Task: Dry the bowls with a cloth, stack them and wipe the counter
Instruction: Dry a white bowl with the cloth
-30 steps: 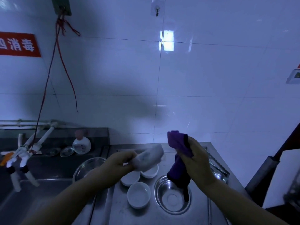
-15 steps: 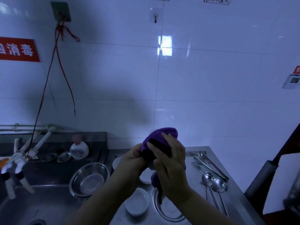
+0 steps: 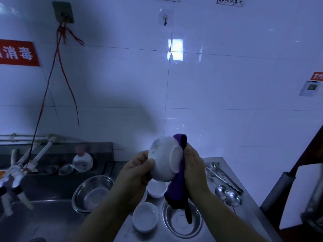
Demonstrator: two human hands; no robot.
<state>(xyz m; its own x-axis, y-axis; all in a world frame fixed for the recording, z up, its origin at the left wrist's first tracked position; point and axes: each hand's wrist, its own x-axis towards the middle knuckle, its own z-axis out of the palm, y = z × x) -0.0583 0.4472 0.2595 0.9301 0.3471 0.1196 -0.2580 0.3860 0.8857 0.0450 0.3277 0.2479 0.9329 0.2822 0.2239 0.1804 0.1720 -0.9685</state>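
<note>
A white bowl (image 3: 165, 158) is held up in front of the wall, tipped on its side with its base toward me. My left hand (image 3: 138, 170) grips its rim at the left. My right hand (image 3: 193, 165) presses a purple cloth (image 3: 178, 191) against the bowl's right side; the cloth's tail hangs down over a steel bowl (image 3: 182, 220). Two more white bowls stand on the steel counter (image 3: 227, 229) below: one (image 3: 145, 218) near me, one (image 3: 157, 189) behind it, partly hidden by my hands.
A larger steel bowl (image 3: 93, 192) sits at the sink's edge on the left. Two ladles (image 3: 227, 194) and tongs (image 3: 225, 179) lie on the counter's right side. A soap bottle (image 3: 82, 161) and small steel dishes stand behind the sink (image 3: 35, 222). Taps (image 3: 19, 172) jut out at far left.
The bowl was apart from the cloth a second ago, then covered by it. Now it is raised and turned base toward me, with the cloth at its right side.
</note>
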